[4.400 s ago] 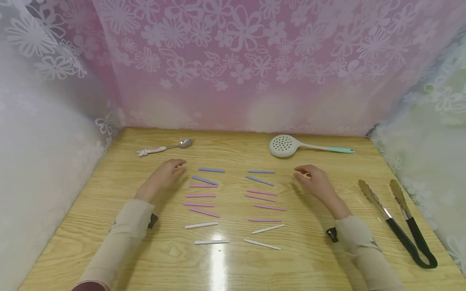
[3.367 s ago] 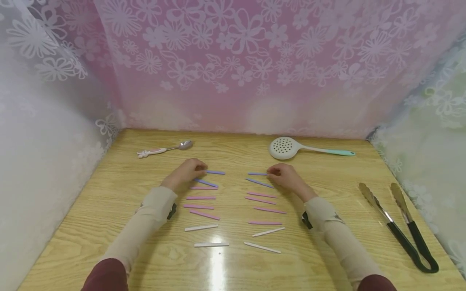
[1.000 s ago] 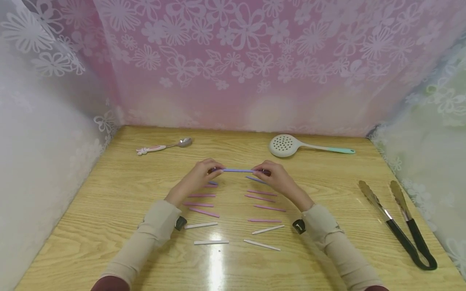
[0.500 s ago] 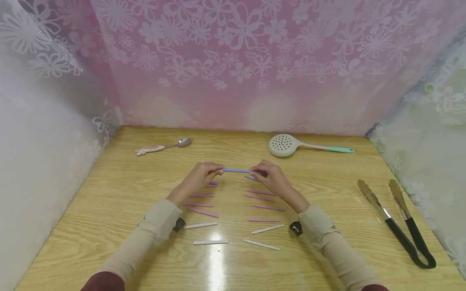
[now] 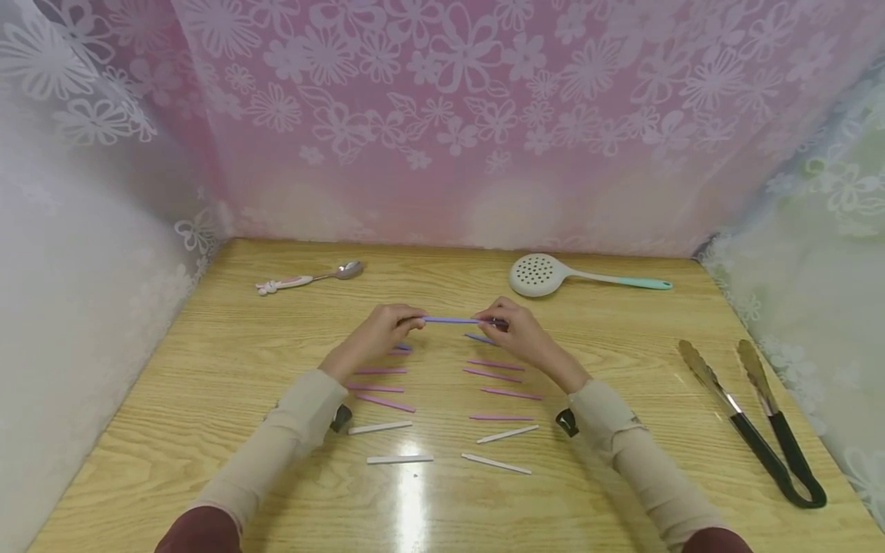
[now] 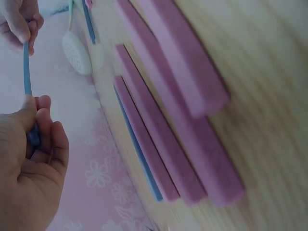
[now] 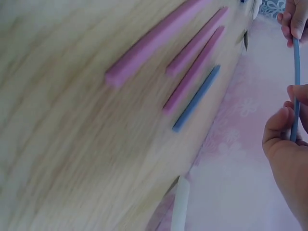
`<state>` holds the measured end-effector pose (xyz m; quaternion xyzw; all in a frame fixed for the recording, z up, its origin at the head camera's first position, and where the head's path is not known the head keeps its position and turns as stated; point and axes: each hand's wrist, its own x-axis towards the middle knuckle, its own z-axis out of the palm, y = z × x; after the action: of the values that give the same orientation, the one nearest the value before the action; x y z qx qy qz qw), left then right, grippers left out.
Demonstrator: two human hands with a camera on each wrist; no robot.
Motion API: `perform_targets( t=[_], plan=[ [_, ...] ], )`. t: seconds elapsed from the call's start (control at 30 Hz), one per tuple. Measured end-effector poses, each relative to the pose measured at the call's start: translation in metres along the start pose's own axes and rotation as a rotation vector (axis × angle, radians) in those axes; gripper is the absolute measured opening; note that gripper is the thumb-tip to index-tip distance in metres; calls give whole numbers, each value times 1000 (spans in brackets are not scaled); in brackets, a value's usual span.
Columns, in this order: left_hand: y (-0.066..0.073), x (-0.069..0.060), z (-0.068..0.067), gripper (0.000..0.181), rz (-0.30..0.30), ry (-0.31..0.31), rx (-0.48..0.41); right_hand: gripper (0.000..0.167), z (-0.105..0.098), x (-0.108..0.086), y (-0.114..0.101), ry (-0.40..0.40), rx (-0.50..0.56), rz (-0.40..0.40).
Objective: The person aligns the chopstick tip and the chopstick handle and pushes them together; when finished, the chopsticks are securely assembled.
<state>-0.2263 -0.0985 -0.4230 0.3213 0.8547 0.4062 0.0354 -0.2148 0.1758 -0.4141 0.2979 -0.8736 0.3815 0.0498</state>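
Note:
Between the two hands a blue stick (image 5: 451,319) is held level above the table; whether it is one piece or two joined I cannot tell. My left hand (image 5: 376,336) pinches its left end, and my right hand (image 5: 522,335) pinches the right end. In the left wrist view the blue stick (image 6: 27,72) runs from the left hand (image 6: 33,159) to the other hand. The right wrist view shows the right hand (image 7: 288,139) with fingers curled round the stick (image 7: 296,62). A second blue stick (image 5: 478,338) lies just below the right hand, partly covered.
Several pink sticks (image 5: 501,417) and white sticks (image 5: 399,459) lie in two columns on the table (image 5: 173,430). A spoon (image 5: 297,282) is at the back left, a perforated skimmer (image 5: 535,275) at the back right. Black-handled tongs (image 5: 767,453) lie at the right.
From beside the two columns, both hands have moved inward, taken hold of the top blue sticks and brought them together. In the last half second they have risen slightly in the head view.

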Motion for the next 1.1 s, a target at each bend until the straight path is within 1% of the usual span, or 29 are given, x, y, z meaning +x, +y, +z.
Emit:
perform_targets(
  t=[0.1,0.2,0.37,0.43,0.5,0.6,0.7,0.83,1.0,1.1],
  plan=[
    [-5,1,-3,28,-49,-16,25,17,-3,0,3,-7,-4,27],
    [-11,1,-9,29,-76,-35,36,16,-5,1,8,-11,-5,56],
    [-18,1,-15,28,-79,-68,59,13,-1,7,19,-41,-29,109],
    [-21,2,-16,27,-87,-77,81,13,1,9,23,-66,-42,138],
    [-24,1,-17,26,-106,-95,81,13,2,10,27,-97,-48,162],
    [-28,1,-17,25,-119,-125,82,13,5,13,33,-144,-53,188],
    [-31,4,-17,24,-137,-140,86,13,7,17,37,-167,-60,190],
    [-35,9,-16,22,-155,-148,123,15,11,21,42,-183,-60,216],
    [-38,14,-14,21,-154,-183,134,13,14,23,47,-224,-82,256],
    [-40,17,-14,21,-150,-184,150,13,14,23,47,-229,-85,265]
  ],
)
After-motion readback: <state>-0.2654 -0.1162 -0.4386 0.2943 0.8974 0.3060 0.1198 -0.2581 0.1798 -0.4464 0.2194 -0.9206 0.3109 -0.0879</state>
